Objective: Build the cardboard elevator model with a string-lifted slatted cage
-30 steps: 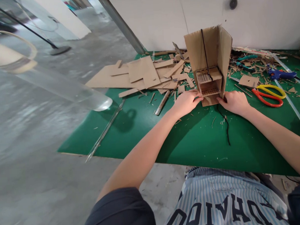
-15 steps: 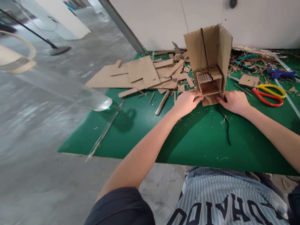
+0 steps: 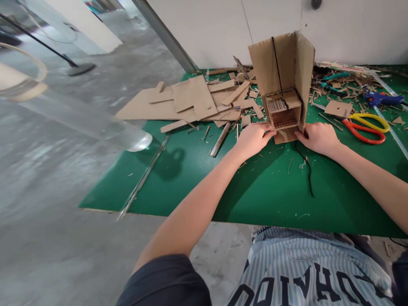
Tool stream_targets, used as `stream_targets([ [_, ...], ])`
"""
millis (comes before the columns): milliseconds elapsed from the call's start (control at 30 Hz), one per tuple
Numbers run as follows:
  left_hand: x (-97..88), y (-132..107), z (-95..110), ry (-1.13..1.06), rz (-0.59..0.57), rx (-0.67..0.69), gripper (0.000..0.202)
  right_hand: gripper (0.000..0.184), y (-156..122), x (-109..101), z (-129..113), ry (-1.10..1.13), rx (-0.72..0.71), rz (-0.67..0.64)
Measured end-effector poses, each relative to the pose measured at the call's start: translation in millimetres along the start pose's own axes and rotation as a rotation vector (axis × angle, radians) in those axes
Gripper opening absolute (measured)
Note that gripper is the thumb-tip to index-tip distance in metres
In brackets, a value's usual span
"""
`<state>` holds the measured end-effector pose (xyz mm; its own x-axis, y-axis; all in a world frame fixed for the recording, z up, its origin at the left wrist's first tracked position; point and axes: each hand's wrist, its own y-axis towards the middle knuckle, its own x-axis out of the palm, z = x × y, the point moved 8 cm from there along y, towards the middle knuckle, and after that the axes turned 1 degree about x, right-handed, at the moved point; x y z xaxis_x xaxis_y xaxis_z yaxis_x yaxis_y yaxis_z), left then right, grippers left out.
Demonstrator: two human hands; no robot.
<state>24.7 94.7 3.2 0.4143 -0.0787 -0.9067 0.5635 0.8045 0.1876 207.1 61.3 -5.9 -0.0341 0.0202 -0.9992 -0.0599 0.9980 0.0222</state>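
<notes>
Head camera: a tall cardboard model [image 3: 281,73] stands upright near the far edge of a green bench [image 3: 191,180]. Its long axis is vertical and its open side faces the person. A small slatted box [image 3: 283,110] sits low inside it. The left hand [image 3: 254,139] curls against the lower left edge, and the right hand [image 3: 320,138] grips the foot of the right wall, so the hands brace the base from both sides. A black cord [image 3: 306,166] runs down the back panel and trails across the bench toward the person. Cardboard scraps [image 3: 188,102] lie to the left. Scissors [image 3: 367,128] and a blue glue gun [image 3: 380,100] lie to the right.
</notes>
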Motion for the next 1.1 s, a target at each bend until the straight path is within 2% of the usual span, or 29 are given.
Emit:
stream_targets([
  [167,0.9,-0.1,0.2,0.022,-0.030,-0.031,0.023,0.049,-0.5,-1.0,-0.2,-0.006,-0.004,0.011],
  [533,1.6,0.1,1.3,0.021,-0.006,0.013,0.022,0.049,-0.5,-0.5,0.0,0.007,-0.005,0.010],
  [1100,4.8,-0.2,5.9,0.064,-0.038,-0.022,0.020,0.048,-1.0,-0.5,0.2,-0.007,-0.006,0.015],
])
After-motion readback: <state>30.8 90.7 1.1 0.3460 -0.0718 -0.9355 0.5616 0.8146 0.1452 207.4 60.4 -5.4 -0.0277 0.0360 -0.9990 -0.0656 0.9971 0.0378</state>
